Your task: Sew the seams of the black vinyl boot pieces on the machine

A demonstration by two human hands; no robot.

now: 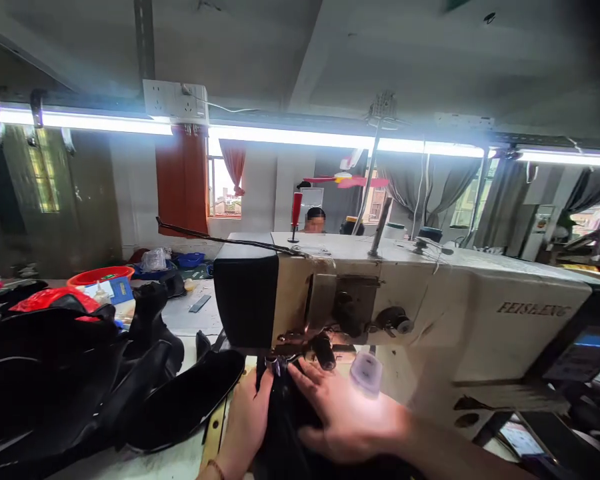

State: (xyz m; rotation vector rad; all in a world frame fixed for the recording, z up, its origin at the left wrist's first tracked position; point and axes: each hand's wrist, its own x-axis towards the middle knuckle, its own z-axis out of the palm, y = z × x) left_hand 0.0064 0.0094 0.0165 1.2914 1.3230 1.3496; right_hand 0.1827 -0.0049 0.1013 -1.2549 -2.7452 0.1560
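A large sewing machine (460, 320) with FEISHENG lettering spans the middle and right. Beneath its head lies a black piece (279, 427), dark and soft-looking. My left hand (246, 417) is at the left edge of this piece, thumb and forefinger closed on it near the needle area. My right hand (343, 413) lies over its right side, palm down with fingers stretched toward the presser area. The needle itself cannot be made out. A translucent plastic guard (366, 373) hangs just above my right hand.
Black shoe-like pieces (185, 400) are heaped on the left. Behind them are a red basin (100, 275), a blue basket (191, 259) and a grey bar (200, 303). A phone-like screen (520, 437) is at lower right. A person's head (315, 219) shows beyond the machine.
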